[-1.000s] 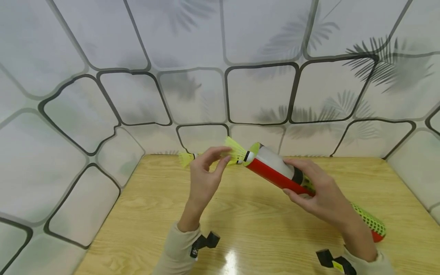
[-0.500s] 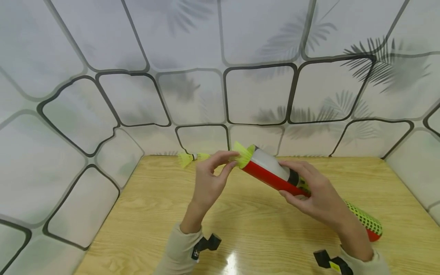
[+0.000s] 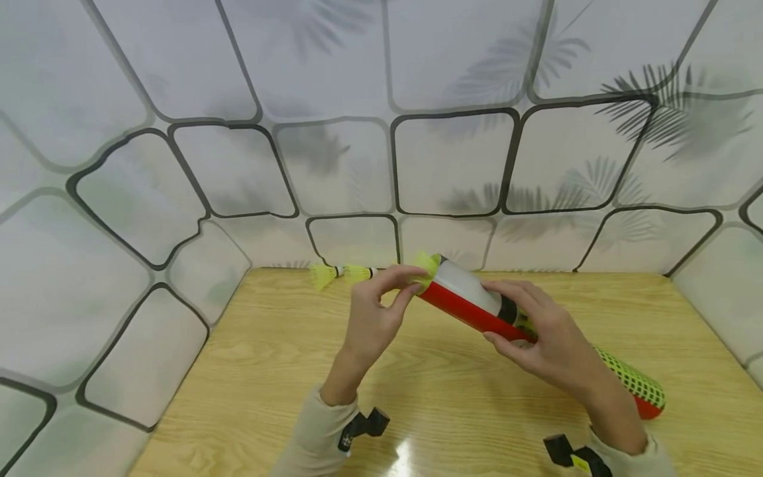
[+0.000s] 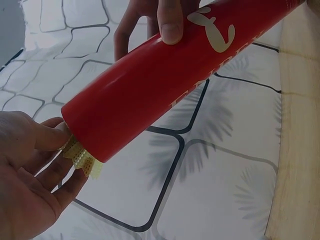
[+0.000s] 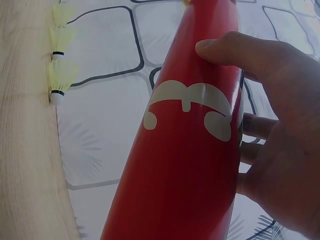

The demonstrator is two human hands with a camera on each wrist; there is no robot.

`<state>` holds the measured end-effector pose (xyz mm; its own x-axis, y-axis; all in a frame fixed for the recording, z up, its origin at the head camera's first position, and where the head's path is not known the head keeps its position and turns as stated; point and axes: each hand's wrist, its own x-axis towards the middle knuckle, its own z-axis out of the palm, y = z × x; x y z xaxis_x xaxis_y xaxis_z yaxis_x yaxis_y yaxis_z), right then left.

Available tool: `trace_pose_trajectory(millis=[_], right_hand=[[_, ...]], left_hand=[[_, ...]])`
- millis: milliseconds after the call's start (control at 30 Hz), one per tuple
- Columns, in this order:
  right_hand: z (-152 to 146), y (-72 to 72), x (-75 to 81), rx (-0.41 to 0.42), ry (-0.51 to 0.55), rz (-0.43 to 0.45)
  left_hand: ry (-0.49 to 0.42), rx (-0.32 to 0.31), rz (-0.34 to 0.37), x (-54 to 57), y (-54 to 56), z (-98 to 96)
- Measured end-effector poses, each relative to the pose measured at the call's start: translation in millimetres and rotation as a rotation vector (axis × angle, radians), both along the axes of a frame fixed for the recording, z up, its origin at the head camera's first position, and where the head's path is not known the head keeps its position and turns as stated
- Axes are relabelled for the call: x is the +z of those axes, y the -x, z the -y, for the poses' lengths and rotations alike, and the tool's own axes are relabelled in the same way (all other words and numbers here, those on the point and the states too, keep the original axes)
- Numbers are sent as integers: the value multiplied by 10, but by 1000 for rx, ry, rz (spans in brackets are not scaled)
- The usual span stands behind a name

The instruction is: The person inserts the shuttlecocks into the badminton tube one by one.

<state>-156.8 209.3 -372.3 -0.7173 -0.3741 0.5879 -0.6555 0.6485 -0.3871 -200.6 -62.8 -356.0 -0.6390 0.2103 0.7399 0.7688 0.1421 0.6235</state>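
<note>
A long red, white and dotted-green shuttlecock tube (image 3: 461,295) hangs tilted above the wooden table, its mouth towards the left. My right hand (image 3: 554,348) grips it round the middle, thumb on the red side in the right wrist view. At the mouth, my left hand (image 3: 375,315) pinches a yellow shuttlecock (image 4: 82,157). Only the skirt's edge sticks out in the left wrist view; the rest is hidden inside the tube. Two more yellow shuttlecocks, a left one (image 3: 324,275) and a right one (image 3: 359,273), lie in a row at the table's back edge.
The wooden table (image 3: 268,371) meets a patterned fabric wall (image 3: 453,159) along its back edge. Similar fabric walls rise at the left and right sides.
The shuttlecock in my left hand has gone from the tube's mouth into it, cork first. My left hand has followed to the right; the tube has shifted slightly down and left.
</note>
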Motion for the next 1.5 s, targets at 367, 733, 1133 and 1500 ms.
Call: trace_pose_trajectory(millis=[367, 733, 1133, 1500], right_hand=[[-11, -25, 12, -12, -1, 9], [-20, -10, 40, -9, -7, 6], [-41, 2, 52, -5, -15, -9], [-113, 19, 49, -3, 1, -18]], left_hand=[[64, -119, 9, -15, 29, -15], [109, -203, 53, -32, 42, -14], [101, -259, 83, -44, 71, -38], [33, -232, 56, -81, 181, 122]])
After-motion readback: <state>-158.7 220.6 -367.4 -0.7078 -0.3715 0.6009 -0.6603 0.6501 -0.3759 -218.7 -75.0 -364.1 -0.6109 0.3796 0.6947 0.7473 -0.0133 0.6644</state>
